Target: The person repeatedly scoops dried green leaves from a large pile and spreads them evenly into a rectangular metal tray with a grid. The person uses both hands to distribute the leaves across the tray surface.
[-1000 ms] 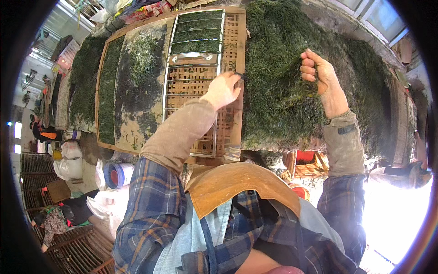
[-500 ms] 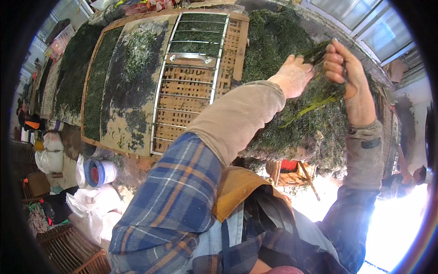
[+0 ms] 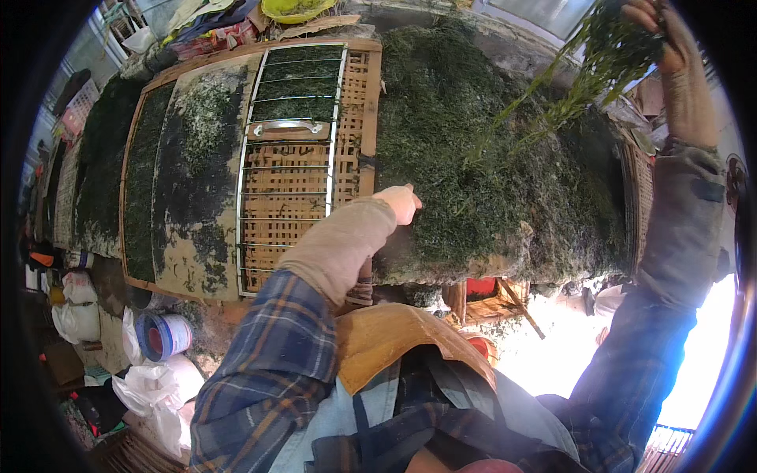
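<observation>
- Head view, left side: a pale, dark-stained board [image 3: 168, 252] lies flat; next to it a wire rack [image 3: 284, 131] rests over a woven lattice [image 3: 352, 126], its long side running away from the person.
- Left hand [image 3: 404, 204]: just right of the lattice, by the near left edge of the green heap [image 3: 481, 185]. Its fingers look drawn together, one pointing right; I cannot tell whether they pinch or touch anything.
- Heap: spread to the right of the left hand, below the raised clump.
- Clump of green strands [image 3: 603, 59]: left of the right hand, its long axis slanting down and left, toward the heap.
- Right hand [image 3: 680, 35]: raised at upper right, fingers closed around the clump; much the nearer hand to it.
</observation>
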The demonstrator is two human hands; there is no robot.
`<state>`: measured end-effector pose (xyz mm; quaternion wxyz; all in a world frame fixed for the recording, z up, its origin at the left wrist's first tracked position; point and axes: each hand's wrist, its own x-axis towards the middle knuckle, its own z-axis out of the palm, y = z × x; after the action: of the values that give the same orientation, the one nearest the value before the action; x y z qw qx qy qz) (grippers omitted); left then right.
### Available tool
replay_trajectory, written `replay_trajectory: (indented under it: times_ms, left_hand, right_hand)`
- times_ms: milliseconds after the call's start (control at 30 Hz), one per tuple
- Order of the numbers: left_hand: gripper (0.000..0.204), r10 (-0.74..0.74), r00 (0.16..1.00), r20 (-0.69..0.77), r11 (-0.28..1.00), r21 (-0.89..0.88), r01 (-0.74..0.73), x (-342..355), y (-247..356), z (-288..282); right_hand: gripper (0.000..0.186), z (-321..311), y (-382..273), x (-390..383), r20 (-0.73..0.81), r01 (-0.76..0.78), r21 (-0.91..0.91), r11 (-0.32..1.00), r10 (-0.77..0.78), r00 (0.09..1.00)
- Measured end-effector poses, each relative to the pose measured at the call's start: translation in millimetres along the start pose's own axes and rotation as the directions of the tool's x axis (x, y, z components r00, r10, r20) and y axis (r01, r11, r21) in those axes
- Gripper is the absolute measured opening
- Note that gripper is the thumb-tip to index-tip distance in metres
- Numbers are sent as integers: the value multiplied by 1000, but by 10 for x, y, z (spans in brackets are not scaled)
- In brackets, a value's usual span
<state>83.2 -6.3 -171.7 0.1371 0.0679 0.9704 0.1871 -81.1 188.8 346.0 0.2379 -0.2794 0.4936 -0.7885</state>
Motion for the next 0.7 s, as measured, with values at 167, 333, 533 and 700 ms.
replay_trajectory:
  times_ms: [167,333,533,700]
  left_hand:
    - [32,189,754,-629,891,-214,-401,-67,476,-1187]
    - [43,110,526,-843,705,-307,-640,121,1388,-1658]
    - [29,59,920,-387,938,-295,-184,-380,1202,-244]
    - [31,29,999,-26,994,-107,-31,-885,792,346]
  right_hand:
    - [20,-509,912,-15,127,-43,3,999,43,991]
    - [23,-606,1633,-180,261,-209,238,949,145,955]
    - [23,-694,1569,-87,274,-84,312,946,-4,962]
    - [26,-727,2155,-253,-225,-54,114,992,79,971]
